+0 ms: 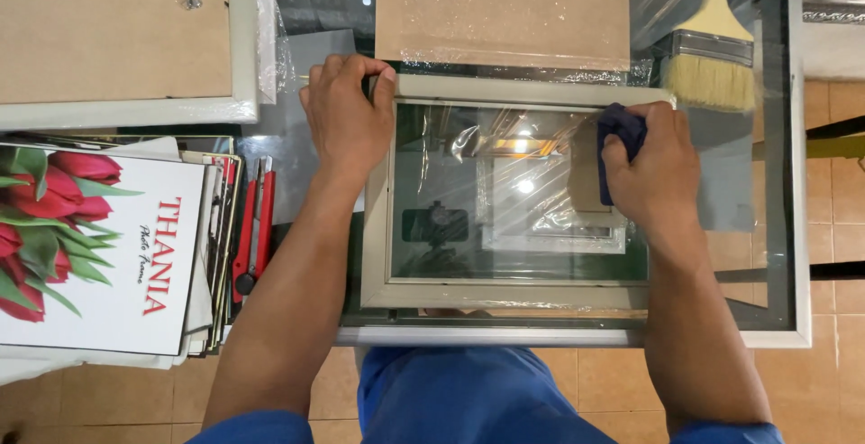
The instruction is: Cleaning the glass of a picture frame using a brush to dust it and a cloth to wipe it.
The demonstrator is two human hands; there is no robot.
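The picture frame (505, 295) lies flat on a glass-topped table (797, 228), its pale, smooth moulding boxing in a pane of glass (505, 201) so shiny that it mirrors lamps and a dark shape, which makes it hard to say what lies beneath. The left hand (347, 120) is curled over the frame's far left corner, fingers bent round the edge and thumb on top, gripping it. The right hand (653, 169) is closed around a dark blue cloth (622, 133), pressed on the glass near the far right corner; most of the cloth is buried in the fist, so its size cannot be made out. Something brown under that hand, perhaps a card seen through the glass, is partly covered.

Beyond the frame sits a brown backing board (500, 7) with crinkled clear film (577, 73) along its near edge; its top is cut off by the view. A broad paintbrush (712, 57) with pale bristles, a metal band and a wooden handle lies at the far right, handle tip out of view. At the left another frame (126, 106) lies face down, and below it a stack of glossy printed sheets (99, 246) showing red tulips, beside a red utility knife (255, 228)
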